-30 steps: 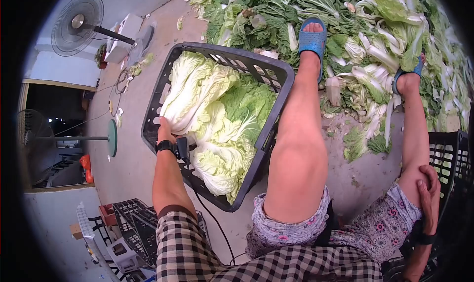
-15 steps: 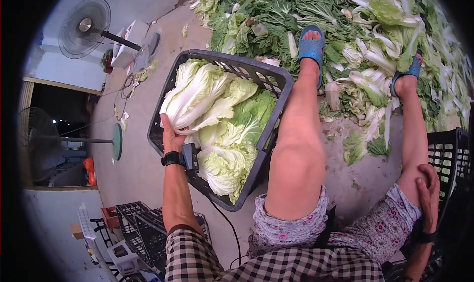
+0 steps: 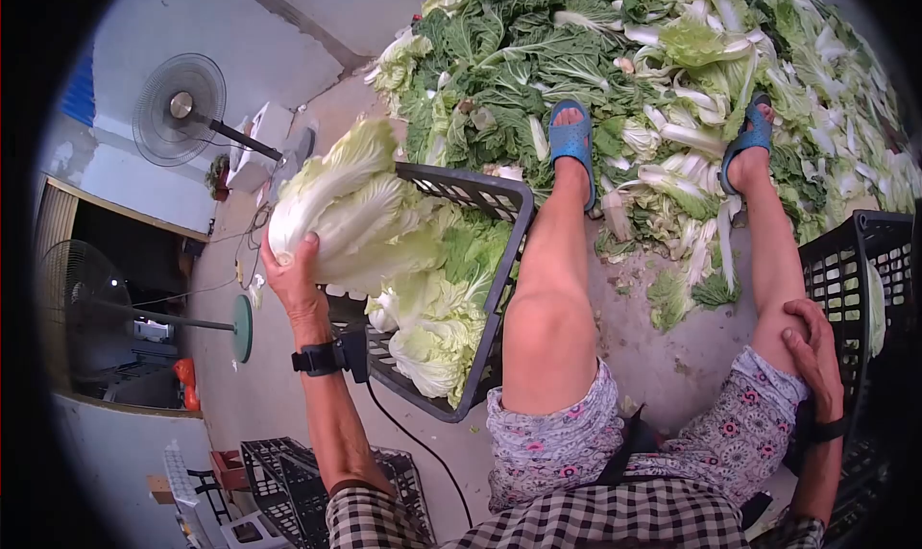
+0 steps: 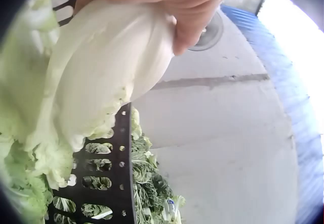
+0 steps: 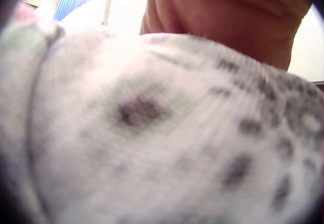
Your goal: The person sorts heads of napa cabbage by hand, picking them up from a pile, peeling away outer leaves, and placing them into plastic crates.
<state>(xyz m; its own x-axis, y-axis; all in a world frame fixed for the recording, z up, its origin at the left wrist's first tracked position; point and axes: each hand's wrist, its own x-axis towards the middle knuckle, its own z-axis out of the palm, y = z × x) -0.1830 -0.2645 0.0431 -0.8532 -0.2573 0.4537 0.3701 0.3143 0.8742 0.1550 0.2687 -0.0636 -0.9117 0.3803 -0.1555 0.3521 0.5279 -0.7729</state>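
My left hand point(image 3: 293, 285) grips a napa cabbage point(image 3: 331, 208) by its white base end, thumb on the near side. The cabbage is tilted up over the left side of a black plastic crate point(image 3: 520, 232), its leafy end pointing away. In the left wrist view the fingers point(image 4: 187, 26) curl round the pale stalk end. More napa cabbages point(image 3: 437, 342) lie inside the crate. My right hand point(image 3: 814, 347) rests on the right leg just above the patterned shorts point(image 3: 744, 410), holding nothing; shorts cloth fills most of the right wrist view.
A heap of loose cabbage leaves point(image 3: 509, 59) covers the floor ahead, around the blue sandals point(image 3: 570, 141). Another black crate point(image 3: 855, 261) stands at the right. Fans point(image 3: 181, 104) stand to the left, with stacked crates point(image 3: 288, 482) at lower left. A cable point(image 3: 423, 448) runs from the left wrist.
My left hand has lifted the cabbage from its place in the crate and moved it up and left over the crate's side. The right hand stays on the leg. The head view has shifted.
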